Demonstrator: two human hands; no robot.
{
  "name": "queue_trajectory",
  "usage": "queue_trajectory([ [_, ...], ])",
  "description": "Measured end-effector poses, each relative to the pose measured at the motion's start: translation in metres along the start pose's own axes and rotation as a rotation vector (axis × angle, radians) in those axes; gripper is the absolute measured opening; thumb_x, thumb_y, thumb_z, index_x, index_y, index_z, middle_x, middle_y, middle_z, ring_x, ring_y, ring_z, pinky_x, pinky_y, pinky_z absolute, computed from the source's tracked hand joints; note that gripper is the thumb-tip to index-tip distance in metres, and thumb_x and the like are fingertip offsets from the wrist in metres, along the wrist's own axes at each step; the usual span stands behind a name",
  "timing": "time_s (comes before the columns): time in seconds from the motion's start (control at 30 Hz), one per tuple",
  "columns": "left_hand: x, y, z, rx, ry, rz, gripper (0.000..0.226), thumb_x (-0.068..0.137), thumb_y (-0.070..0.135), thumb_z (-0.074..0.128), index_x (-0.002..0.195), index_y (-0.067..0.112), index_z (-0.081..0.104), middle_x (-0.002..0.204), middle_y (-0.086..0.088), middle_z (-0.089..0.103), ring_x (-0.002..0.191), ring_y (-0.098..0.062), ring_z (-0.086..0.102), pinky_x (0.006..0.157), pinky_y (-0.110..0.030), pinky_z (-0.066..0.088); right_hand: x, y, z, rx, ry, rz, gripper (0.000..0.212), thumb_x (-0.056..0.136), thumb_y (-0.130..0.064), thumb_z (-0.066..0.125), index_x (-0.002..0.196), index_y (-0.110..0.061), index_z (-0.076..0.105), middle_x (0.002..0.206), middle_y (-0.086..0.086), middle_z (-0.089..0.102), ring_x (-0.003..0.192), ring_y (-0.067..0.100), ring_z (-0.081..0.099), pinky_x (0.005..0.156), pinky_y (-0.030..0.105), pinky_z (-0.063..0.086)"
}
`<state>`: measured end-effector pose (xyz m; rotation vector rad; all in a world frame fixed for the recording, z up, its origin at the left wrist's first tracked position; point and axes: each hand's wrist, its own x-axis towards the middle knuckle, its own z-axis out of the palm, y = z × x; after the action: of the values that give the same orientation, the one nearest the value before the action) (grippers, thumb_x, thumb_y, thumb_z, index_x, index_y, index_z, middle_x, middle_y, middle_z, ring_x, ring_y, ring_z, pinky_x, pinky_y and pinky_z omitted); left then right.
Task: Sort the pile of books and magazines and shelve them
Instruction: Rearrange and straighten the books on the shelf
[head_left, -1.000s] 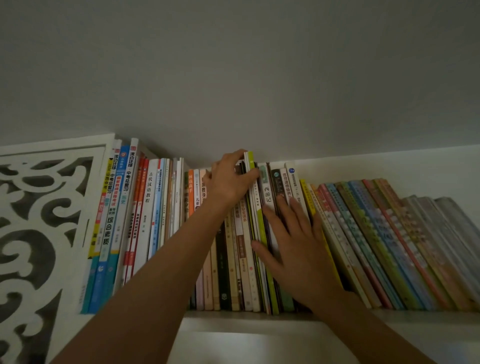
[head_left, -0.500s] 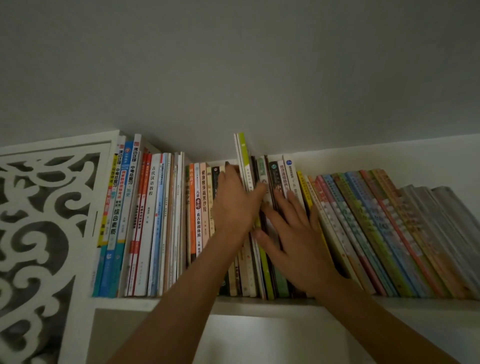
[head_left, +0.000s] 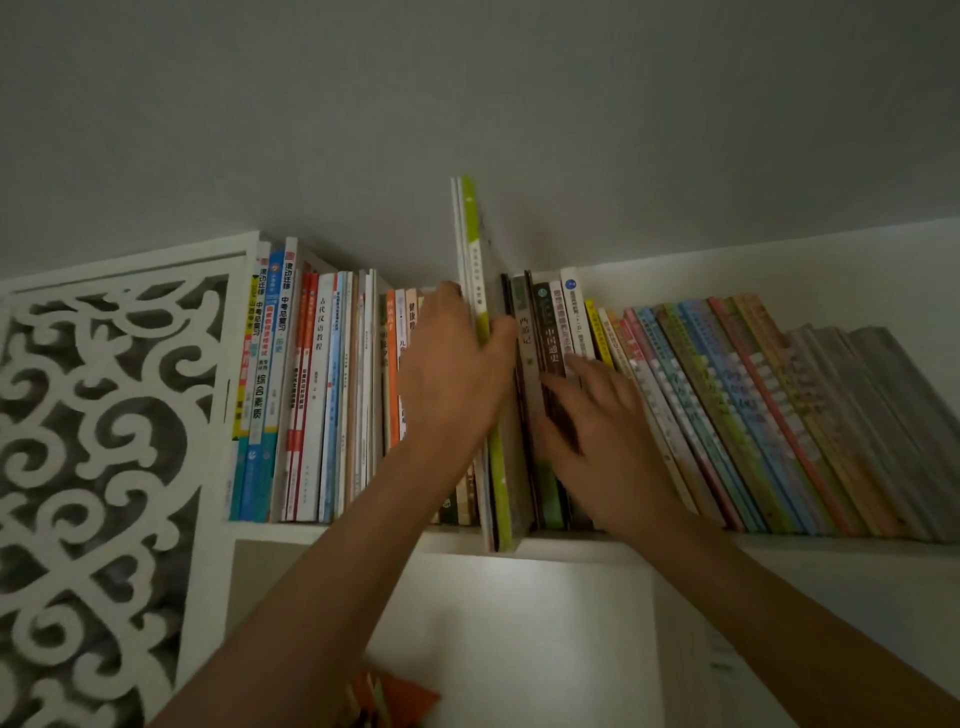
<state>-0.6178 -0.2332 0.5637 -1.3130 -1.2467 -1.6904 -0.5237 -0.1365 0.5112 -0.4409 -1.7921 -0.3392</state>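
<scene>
The left hand (head_left: 457, 374) has its grip closed around a thin bundle of tall books (head_left: 480, 332), thumb on the right face at the green spine and fingers on the left. The bundle stands partly out of the row on the shelf (head_left: 831, 545), its top well above the neighbours and its lower end past the shelf's front edge. The right hand (head_left: 608, 441) lies flat with straight fingers, grip open, pressing the dark book (head_left: 551, 338) and those beside it toward 3 o'clock to keep the gap.

Judging from this, the main risk is the bundle splitting: several thin volumes are pinched together, and one could slide loose and drop past the shelf edge. If the right hand lets go early, the leaning books (head_left: 779, 415) at 3 o'clock may sag back and close the slot, so the bundle would jam or crumple a cover. A skewed push could also drag a neighbour backward.

Readable writing: the dark spine says 中国通史, and the grey-green spine (head_left: 525, 332) just left of it 西游记. At 9 o'clock, a white spine (head_left: 319, 395) reads 古代汉语教程. The blue books (head_left: 262, 395) near the fretwork panel (head_left: 104, 467) show 综合素质, and one beside them 中考总复习. The lettering on the green spine is too small to read.
</scene>
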Motion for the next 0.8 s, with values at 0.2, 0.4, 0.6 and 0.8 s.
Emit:
queue_trajectory([
  [0.2,-0.026,0.003,-0.007,-0.256,-0.137,-0.299,0.034,0.085,0.034,0.06,0.116,0.029,0.046,0.106,0.008,0.059,0.094,-0.014,0.059,0.081,-0.035,0.053,-0.011,-0.008,0.019,-0.012,-0.013,-0.047,0.059,0.087,-0.051,0.022,0.132,-0.024,0.049,0.141,0.003,0.044,0.133,0.02,0.02,0.113,0.041,0.021],
  [0.4,-0.037,0.003,-0.018,-0.134,-0.073,-0.214,0.041,0.09,0.008,0.05,0.129,0.018,0.042,0.123,0.001,0.055,0.093,-0.004,0.05,0.067,-0.012,0.041,-0.012,-0.016,0.028,-0.019,0.063,-0.046,0.053,0.089,-0.041,0.027,0.129,-0.02,0.054,0.133,0.005,0.053,0.127,0.021,0.033,0.11,0.042,0.026],
  [0.6,-0.029,-0.006,-0.049,-0.162,-0.068,-0.172,0.047,0.091,0.008,0.049,0.136,0.018,0.039,0.127,0.0,0.054,0.103,-0.009,0.053,0.073,-0.016,0.046,-0.002,-0.057,0.025,0.047,0.206,-0.074,0.046,0.092,-0.033,0.031,0.111,-0.011,0.066,0.114,0.004,0.063,0.109,0.016,0.042,0.1,0.051,0.04],
  [0.8,-0.017,-0.021,-0.095,-0.259,-0.067,-0.149,0.045,0.091,0.006,0.05,0.132,0.021,0.042,0.122,0.006,0.054,0.108,-0.009,0.053,0.082,-0.02,0.048,0.005,-0.107,0.041,0.193,0.332,-0.006,0.045,0.092,-0.033,0.034,0.111,-0.008,0.066,0.111,0.004,0.065,0.095,0.023,0.059,0.091,0.05,0.046],
])
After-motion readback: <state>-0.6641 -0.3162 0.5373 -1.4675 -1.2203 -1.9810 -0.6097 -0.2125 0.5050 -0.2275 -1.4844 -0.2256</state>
